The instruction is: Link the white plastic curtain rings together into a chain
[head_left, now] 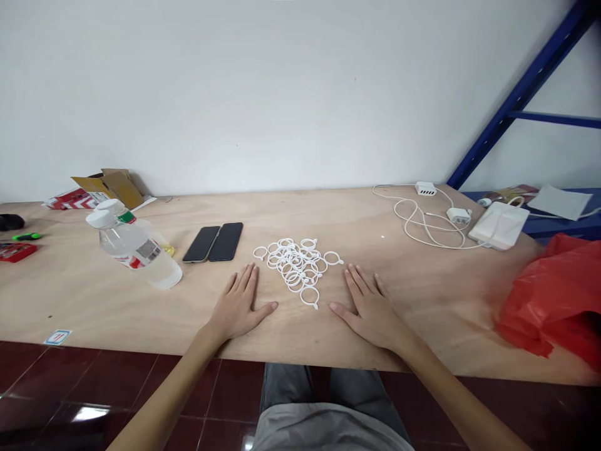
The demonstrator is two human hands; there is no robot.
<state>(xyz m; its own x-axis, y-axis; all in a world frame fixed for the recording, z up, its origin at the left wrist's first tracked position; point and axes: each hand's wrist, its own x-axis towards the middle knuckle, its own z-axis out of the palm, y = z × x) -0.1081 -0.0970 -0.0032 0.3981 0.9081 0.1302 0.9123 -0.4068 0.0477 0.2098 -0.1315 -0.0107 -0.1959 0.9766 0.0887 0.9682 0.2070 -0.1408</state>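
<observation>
A pile of several white plastic rings [297, 266] lies on the wooden table [422, 300] in front of me. My left hand [240, 304] rests flat on the wood just left of the pile, fingers stretched out, holding nothing. My right hand [369, 307] lies flat just right of the pile, fingers also extended and empty. Neither hand touches the rings; one ring with a small tab [310, 296] lies nearest, between the two thumbs.
Two dark phones [213, 242] lie side by side left of the rings. Two clear bottles [134, 250] are further left. White chargers and cables [432, 216] sit back right, a red plastic bag [558, 300] at the right edge, a cardboard box [110, 185] back left.
</observation>
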